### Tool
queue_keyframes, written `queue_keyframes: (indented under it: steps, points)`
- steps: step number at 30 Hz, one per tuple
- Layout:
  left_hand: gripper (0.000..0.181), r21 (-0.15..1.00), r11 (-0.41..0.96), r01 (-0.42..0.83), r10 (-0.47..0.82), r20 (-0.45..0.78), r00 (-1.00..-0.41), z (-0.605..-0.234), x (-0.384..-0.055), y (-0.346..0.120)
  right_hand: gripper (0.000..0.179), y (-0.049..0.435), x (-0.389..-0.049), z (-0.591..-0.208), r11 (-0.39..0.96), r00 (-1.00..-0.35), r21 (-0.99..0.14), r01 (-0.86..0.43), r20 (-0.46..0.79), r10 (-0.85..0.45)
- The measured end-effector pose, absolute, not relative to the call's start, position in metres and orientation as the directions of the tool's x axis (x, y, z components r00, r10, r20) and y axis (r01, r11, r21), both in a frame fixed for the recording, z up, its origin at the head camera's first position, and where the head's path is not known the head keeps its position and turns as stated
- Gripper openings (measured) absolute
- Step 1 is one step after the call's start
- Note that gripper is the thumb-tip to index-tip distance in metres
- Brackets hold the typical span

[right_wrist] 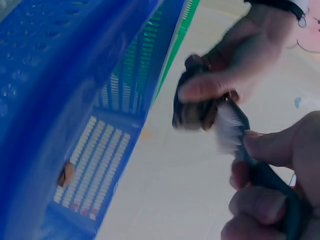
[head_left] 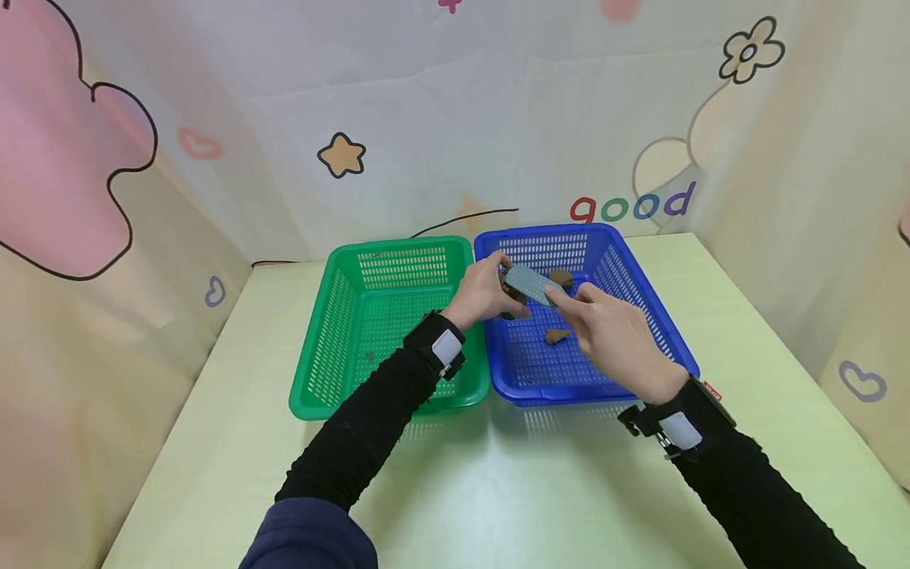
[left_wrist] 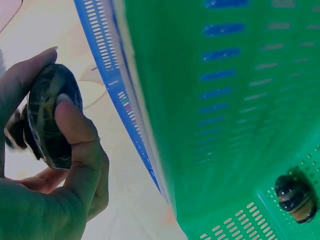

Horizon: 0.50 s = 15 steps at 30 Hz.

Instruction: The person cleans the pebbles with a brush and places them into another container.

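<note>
My left hand [head_left: 485,294] grips a dark, glossy, turtle-like object [left_wrist: 52,115] with pale streaks on its rounded shell, above the inner rims of two baskets. In my right hand [head_left: 614,336] is a brush [head_left: 529,283] with a blue-grey back and white bristles [right_wrist: 227,131]. The bristles are blurred and meet or nearly touch the held object in the right wrist view. Below are a green basket [head_left: 313,379] on the left and a blue basket [head_left: 501,371] on the right.
Two brown lumps [head_left: 560,277] lie apart in the blue basket. A dark and tan striped object [left_wrist: 296,199] sits inside the green basket. Both baskets stand side by side on a pale table [head_left: 235,379], with a printed curtain [head_left: 426,142] behind and at the sides.
</note>
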State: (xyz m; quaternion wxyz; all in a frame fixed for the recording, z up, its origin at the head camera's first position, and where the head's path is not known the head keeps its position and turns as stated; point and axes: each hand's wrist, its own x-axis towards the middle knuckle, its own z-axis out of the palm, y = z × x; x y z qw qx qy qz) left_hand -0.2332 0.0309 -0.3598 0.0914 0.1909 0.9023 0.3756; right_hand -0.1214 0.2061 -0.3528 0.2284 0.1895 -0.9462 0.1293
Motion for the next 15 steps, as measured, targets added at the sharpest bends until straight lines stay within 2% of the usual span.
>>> queue_keyframes:
  steps: [4, 9, 15]
  points:
    - [0.078, 0.683, 0.667, 0.298, 0.423, -0.019, -0.906, -0.3607, -0.2336, 0.0308, 0.035, 0.2046, -0.1239, -0.3516, 0.913, -0.834, -0.146, -0.382, 0.48, -0.272]
    - [0.077, 0.683, 0.656, 0.32, 0.416, 0.026, -0.909, -0.3599, -0.2335, 0.0305, 0.037, 0.201, -0.124, -0.3532, 0.89, -0.827, -0.16, -0.426, 0.469, -0.311]
    - [0.075, 0.67, 0.688, 0.278, 0.396, -0.025, -0.918, -0.3576, -0.2323, 0.0262, 0.035, 0.2075, -0.1241, -0.3531, 0.914, -0.835, -0.137, -0.382, 0.476, -0.277]
